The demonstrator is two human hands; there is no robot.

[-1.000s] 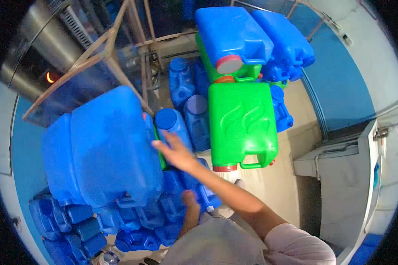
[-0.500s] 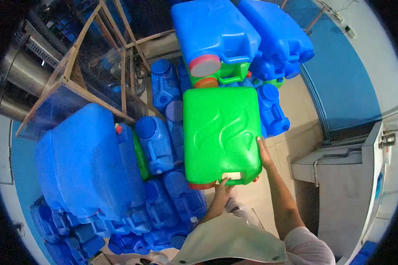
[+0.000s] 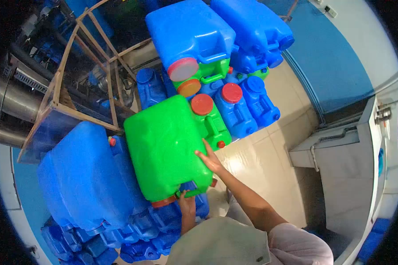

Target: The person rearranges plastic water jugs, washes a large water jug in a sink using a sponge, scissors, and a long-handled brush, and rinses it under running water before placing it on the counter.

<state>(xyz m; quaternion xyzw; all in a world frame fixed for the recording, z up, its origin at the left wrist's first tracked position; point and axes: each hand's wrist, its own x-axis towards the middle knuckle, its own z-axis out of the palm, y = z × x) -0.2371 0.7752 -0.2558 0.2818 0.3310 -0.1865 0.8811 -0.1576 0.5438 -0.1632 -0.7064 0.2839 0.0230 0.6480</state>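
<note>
One two-handed hold on green jerrycan (image 3: 163, 145), tilted beside big blue jerrycans (image 3: 82, 172), hooked at handle (image 3: 198, 193) by curled left hand (image 3: 188, 205), steadied by wide-spread right hand (image 3: 212, 161), at risk of swinging into them through slippage on smooth plastic, with glossy tiled floor (image 3: 252, 163) rightward, blue-and-white wall (image 3: 336, 57) beyond.

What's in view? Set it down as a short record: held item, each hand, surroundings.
held item: large green jug, its red cap toward the wearer
left hand: on the jug's handle, low in the frame
right hand: spread against the jug's right side
frame left: stacked blue jugs
beyond, to the right: red-capped green jug and red-capped blue jug, both upright
floor: pale tiles
</note>
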